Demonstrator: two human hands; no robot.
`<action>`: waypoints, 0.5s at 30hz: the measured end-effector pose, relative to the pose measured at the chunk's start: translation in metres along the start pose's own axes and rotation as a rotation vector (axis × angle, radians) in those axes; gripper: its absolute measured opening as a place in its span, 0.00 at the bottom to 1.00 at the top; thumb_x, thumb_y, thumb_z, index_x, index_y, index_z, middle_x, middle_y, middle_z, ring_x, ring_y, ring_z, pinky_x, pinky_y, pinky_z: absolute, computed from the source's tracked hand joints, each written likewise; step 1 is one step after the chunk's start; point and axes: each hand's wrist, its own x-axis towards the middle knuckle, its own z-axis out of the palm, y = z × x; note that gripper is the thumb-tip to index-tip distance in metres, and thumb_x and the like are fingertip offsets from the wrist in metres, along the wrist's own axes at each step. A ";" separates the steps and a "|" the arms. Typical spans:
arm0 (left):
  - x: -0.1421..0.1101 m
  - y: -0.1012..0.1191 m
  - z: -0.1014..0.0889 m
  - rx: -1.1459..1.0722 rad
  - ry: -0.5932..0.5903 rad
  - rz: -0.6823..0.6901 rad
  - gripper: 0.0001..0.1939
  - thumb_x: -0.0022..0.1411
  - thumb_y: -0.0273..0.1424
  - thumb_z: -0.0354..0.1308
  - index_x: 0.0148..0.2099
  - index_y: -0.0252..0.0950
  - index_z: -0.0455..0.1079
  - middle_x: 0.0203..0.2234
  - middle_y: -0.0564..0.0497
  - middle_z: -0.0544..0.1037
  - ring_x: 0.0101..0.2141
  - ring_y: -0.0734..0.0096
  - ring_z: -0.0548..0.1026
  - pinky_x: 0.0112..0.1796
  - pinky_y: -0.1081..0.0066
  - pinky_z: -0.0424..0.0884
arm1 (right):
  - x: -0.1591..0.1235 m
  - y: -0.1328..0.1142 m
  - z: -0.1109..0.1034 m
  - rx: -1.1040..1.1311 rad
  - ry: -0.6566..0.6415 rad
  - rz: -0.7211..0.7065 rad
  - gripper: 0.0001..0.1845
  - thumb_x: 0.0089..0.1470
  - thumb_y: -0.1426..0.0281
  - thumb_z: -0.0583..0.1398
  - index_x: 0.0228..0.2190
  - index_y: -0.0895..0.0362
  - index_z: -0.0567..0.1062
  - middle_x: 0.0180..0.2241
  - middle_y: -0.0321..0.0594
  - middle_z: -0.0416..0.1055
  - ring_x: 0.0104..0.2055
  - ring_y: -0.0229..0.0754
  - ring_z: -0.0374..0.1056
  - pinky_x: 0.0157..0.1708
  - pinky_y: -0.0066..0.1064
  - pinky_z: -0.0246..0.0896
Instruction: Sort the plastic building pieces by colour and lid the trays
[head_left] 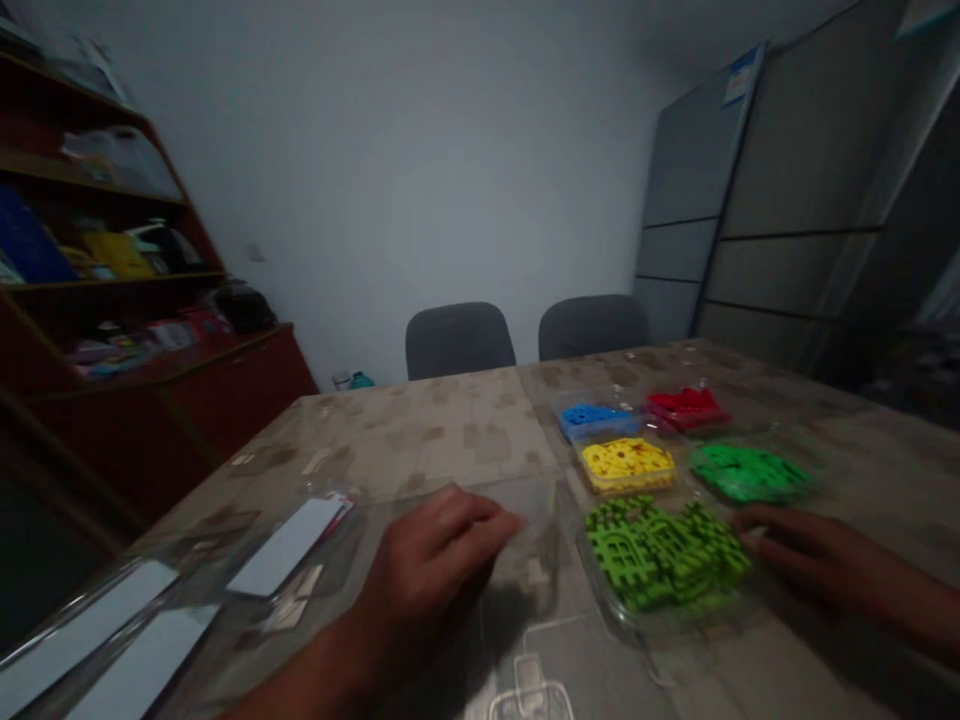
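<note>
My left hand [435, 570] rests on the table with its fingers curled down onto a clear plastic lid or tray [525, 560]; whether it grips it is unclear. To the right, my right hand [795, 555] lies flat on the table, fingers stretched toward a pile of light green foam pieces [660, 555] in a clear tray. Behind that pile sit trays of yellow pieces [626, 463], darker green pieces [746, 470], blue pieces [596, 415] and red pieces [686, 405].
Clear packets with white cards [285, 545] lie at the near left of the patterned table [450, 425]. Two grey chairs [459, 338] stand at the far edge. A wooden shelf unit [112, 300] fills the left wall, grey cabinets [750, 200] the right.
</note>
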 end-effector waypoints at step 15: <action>0.063 0.076 0.107 -0.066 -0.122 0.076 0.10 0.66 0.26 0.48 0.43 0.33 0.71 0.30 0.45 0.79 0.27 0.61 0.72 0.23 0.66 0.68 | -0.010 -0.040 0.007 0.067 -0.152 -0.125 0.28 0.57 0.48 0.50 0.18 0.55 0.66 0.15 0.32 0.60 0.18 0.35 0.56 0.17 0.25 0.49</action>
